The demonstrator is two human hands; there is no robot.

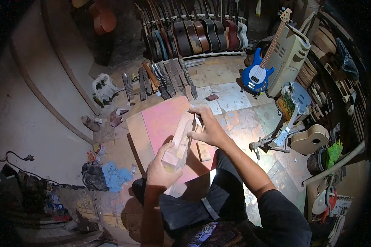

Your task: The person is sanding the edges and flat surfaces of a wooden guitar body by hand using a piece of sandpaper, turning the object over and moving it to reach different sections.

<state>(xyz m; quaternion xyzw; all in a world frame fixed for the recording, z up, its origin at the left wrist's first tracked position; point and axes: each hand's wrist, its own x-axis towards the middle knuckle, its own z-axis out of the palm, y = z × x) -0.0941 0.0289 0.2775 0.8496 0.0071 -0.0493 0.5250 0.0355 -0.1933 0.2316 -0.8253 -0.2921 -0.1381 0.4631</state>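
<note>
Pink board (164, 117) below, 2 hands (162, 171) curl around wood (180, 136).

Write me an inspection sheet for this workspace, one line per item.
Surface: pink-topped board in front of the person, with a paler strip along its left side.
Job's things: pale wooden piece between the hands; small wooden block on the board.
Clutter: blue cloth on the floor.
Hands: left holds the piece's near end; right touches its far part, grip unclear.
Cables: black corded plug at far left.
Surroundings: guitars in a row; blue bass upright.
</note>
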